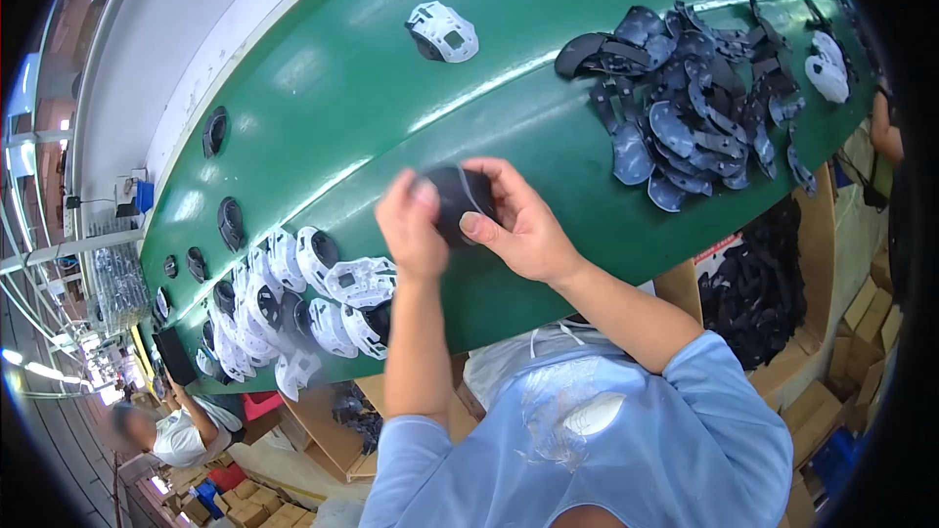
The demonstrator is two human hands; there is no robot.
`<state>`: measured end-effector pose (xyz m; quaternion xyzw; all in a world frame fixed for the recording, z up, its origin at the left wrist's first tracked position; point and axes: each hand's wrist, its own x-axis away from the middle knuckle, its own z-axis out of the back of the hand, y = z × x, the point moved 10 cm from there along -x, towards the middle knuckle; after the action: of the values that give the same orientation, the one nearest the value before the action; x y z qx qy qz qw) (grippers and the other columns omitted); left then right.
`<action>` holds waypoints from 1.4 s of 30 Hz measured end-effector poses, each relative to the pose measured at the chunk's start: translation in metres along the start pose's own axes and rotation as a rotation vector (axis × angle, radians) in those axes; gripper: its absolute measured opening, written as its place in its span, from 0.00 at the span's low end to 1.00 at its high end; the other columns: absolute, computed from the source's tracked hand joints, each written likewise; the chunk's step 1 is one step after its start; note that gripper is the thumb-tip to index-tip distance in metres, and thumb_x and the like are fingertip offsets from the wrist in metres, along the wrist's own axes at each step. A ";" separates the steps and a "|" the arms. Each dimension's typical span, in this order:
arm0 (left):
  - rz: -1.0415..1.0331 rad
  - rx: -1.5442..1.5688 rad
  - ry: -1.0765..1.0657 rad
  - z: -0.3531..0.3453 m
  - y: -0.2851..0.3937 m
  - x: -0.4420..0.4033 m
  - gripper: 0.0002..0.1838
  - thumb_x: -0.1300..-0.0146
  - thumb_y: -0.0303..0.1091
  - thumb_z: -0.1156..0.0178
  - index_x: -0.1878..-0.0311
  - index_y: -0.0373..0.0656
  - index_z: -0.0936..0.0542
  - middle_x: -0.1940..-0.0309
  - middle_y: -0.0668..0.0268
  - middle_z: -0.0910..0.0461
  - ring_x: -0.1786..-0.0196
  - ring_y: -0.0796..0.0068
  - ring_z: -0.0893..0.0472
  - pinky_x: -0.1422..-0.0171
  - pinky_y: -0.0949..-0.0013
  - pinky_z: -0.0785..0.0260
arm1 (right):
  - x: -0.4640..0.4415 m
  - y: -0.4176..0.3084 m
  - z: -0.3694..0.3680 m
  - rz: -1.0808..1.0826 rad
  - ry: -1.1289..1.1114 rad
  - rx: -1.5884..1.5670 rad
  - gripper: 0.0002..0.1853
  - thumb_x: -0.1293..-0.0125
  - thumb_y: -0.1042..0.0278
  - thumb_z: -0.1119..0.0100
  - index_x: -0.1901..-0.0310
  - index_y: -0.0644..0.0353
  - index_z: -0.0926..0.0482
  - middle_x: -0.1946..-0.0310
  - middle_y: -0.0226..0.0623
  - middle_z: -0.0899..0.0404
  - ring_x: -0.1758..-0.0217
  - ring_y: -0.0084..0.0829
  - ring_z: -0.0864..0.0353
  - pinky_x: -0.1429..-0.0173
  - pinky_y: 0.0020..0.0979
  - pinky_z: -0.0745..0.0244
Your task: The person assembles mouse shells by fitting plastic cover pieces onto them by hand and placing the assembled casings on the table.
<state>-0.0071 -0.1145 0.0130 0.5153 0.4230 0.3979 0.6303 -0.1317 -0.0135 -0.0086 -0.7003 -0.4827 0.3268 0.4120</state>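
Observation:
Over the middle of the bench, both hands hold a dark, rounded plastic shell that looks like a computer mouse cover. My left hand is closed on its left side, slightly smeared by motion. On the right side, my right hand grips it, thumb pressed on the near edge and fingers around the back. Near my left forearm lies a cluster of white shells, some with black parts fitted. To the right of my right hand is a heap of loose black curved shells.
The green bench curves away to both sides. White shells lie farther back, and several black ones at left. Below the edge, a carton holds black parts. Another person sits at the far left; an arm shows at far right.

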 end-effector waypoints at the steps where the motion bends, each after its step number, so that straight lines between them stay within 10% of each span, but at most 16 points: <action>1: 0.090 0.059 0.065 0.014 -0.020 -0.021 0.20 0.27 0.46 0.49 0.57 0.37 0.20 0.59 0.59 0.16 0.58 0.66 0.16 0.48 0.63 0.23 | -0.002 -0.004 0.000 0.009 0.015 -0.001 0.35 0.32 0.65 0.31 0.27 0.62 0.35 0.44 0.39 0.23 0.44 0.27 0.23 0.38 0.31 0.27; 3: 0.361 0.477 0.092 0.020 -0.028 -0.090 0.20 0.25 0.47 0.46 0.60 0.39 0.17 0.67 0.64 0.16 0.61 0.69 0.16 0.53 0.64 0.23 | 0.002 -0.032 0.013 0.043 0.036 0.116 0.42 0.30 0.66 0.32 0.20 0.60 0.44 0.34 0.44 0.27 0.36 0.31 0.25 0.33 0.34 0.29; 6: 0.045 -0.656 0.002 0.046 -0.010 -0.174 0.26 0.25 0.54 0.46 0.57 0.35 0.15 0.68 0.55 0.15 0.61 0.59 0.15 0.49 0.57 0.22 | 0.025 -0.064 0.042 0.037 -0.002 0.032 0.29 0.30 0.69 0.33 0.30 0.64 0.30 0.43 0.41 0.20 0.45 0.29 0.20 0.39 0.32 0.25; 8: -0.516 -1.388 0.060 0.038 0.002 -0.198 0.30 0.31 0.56 0.38 0.44 0.33 0.19 0.47 0.41 0.18 0.43 0.41 0.21 0.36 0.46 0.29 | 0.047 -0.101 0.071 0.193 -0.014 0.174 0.20 0.30 0.69 0.34 0.39 0.65 0.21 0.52 0.39 0.16 0.53 0.28 0.18 0.46 0.31 0.22; 10: -0.788 -1.254 -0.226 -0.027 0.037 -0.186 0.31 0.34 0.45 0.32 0.33 0.39 0.25 0.30 0.44 0.28 0.28 0.41 0.31 0.24 0.48 0.39 | 0.082 -0.149 0.110 0.443 0.028 0.481 0.13 0.30 0.69 0.34 0.48 0.65 0.16 0.58 0.37 0.14 0.60 0.26 0.17 0.52 0.30 0.21; 13: -0.801 -1.209 -0.746 -0.120 0.036 -0.150 0.43 0.47 0.23 0.37 0.24 0.57 0.31 0.20 0.57 0.40 0.20 0.45 0.41 0.16 0.52 0.46 | 0.151 -0.181 0.227 0.486 0.601 0.516 0.12 0.24 0.67 0.44 0.53 0.70 0.18 0.67 0.34 0.18 0.65 0.22 0.21 0.58 0.24 0.26; 18: -0.410 -1.466 -0.984 -0.148 -0.005 -0.172 0.43 0.52 0.26 0.32 0.27 0.50 0.28 0.24 0.54 0.35 0.25 0.48 0.33 0.21 0.53 0.39 | 0.270 -0.188 0.367 0.239 1.119 0.739 0.12 0.22 0.67 0.43 0.50 0.68 0.17 0.64 0.29 0.17 0.61 0.20 0.20 0.52 0.25 0.24; 23: -0.213 -1.346 -0.872 -0.091 -0.028 -0.226 0.35 0.45 0.45 0.26 0.38 0.33 0.24 0.49 0.46 0.18 0.47 0.48 0.18 0.39 0.55 0.27 | 0.318 -0.060 0.410 -0.467 0.841 1.161 0.12 0.31 0.63 0.33 0.51 0.60 0.14 0.56 0.41 0.13 0.50 0.36 0.12 0.47 0.34 0.19; 25: -0.170 -1.288 -0.786 -0.073 -0.030 -0.223 0.37 0.43 0.52 0.26 0.43 0.29 0.23 0.57 0.45 0.15 0.54 0.48 0.16 0.45 0.55 0.24 | 0.288 -0.046 0.387 -0.236 0.639 1.594 0.12 0.35 0.66 0.34 0.52 0.58 0.14 0.54 0.44 0.16 0.47 0.45 0.15 0.45 0.41 0.19; 29: -0.264 -1.183 -0.627 -0.078 -0.003 -0.195 0.33 0.42 0.55 0.24 0.53 0.30 0.21 0.64 0.52 0.16 0.63 0.63 0.18 0.55 0.60 0.26 | 0.277 -0.002 0.426 -0.559 0.536 1.768 0.13 0.40 0.68 0.35 0.53 0.57 0.15 0.59 0.43 0.21 0.48 0.47 0.18 0.47 0.46 0.20; 33: -0.348 -0.874 -0.445 -0.055 0.000 -0.164 0.19 0.36 0.43 0.25 0.60 0.35 0.19 0.68 0.62 0.22 0.66 0.73 0.26 0.59 0.70 0.31 | 0.277 -0.033 0.420 -0.255 0.709 1.793 0.10 0.43 0.68 0.34 0.60 0.60 0.14 0.57 0.44 0.20 0.46 0.50 0.20 0.43 0.46 0.23; 35: -0.842 -0.871 -0.392 -0.072 0.047 -0.100 0.14 0.38 0.36 0.25 0.59 0.37 0.17 0.51 0.55 0.18 0.51 0.62 0.19 0.48 0.65 0.29 | 0.285 -0.078 0.394 -0.008 0.894 1.710 0.12 0.37 0.68 0.36 0.54 0.63 0.15 0.54 0.47 0.17 0.46 0.51 0.20 0.39 0.45 0.25; 36: -0.798 -0.858 -0.405 -0.075 0.060 -0.078 0.13 0.39 0.34 0.25 0.58 0.36 0.16 0.45 0.51 0.18 0.46 0.55 0.18 0.45 0.62 0.28 | 0.297 -0.090 0.392 -0.099 1.069 1.438 0.12 0.30 0.67 0.37 0.50 0.64 0.16 0.52 0.45 0.15 0.44 0.45 0.18 0.37 0.41 0.25; 38: -0.314 -0.401 -0.404 -0.059 0.040 -0.066 0.14 0.38 0.31 0.25 0.53 0.36 0.16 0.48 0.59 0.16 0.51 0.73 0.18 0.49 0.69 0.27 | 0.297 -0.132 0.363 -0.040 1.196 1.342 0.15 0.22 0.64 0.42 0.42 0.66 0.20 0.48 0.40 0.15 0.44 0.30 0.18 0.37 0.32 0.25; 42: 0.107 0.147 -0.405 -0.064 0.009 -0.020 0.17 0.33 0.30 0.30 0.43 0.39 0.21 0.46 0.61 0.17 0.51 0.75 0.17 0.46 0.69 0.23 | 0.231 -0.168 0.280 0.242 0.854 0.780 0.20 0.19 0.63 0.47 0.39 0.72 0.23 0.48 0.39 0.17 0.48 0.25 0.20 0.41 0.29 0.25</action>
<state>-0.0751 -0.1120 0.0177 0.6508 0.2879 0.2873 0.6411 -0.3655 0.3111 0.0024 -0.6166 -0.0350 0.2138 0.7569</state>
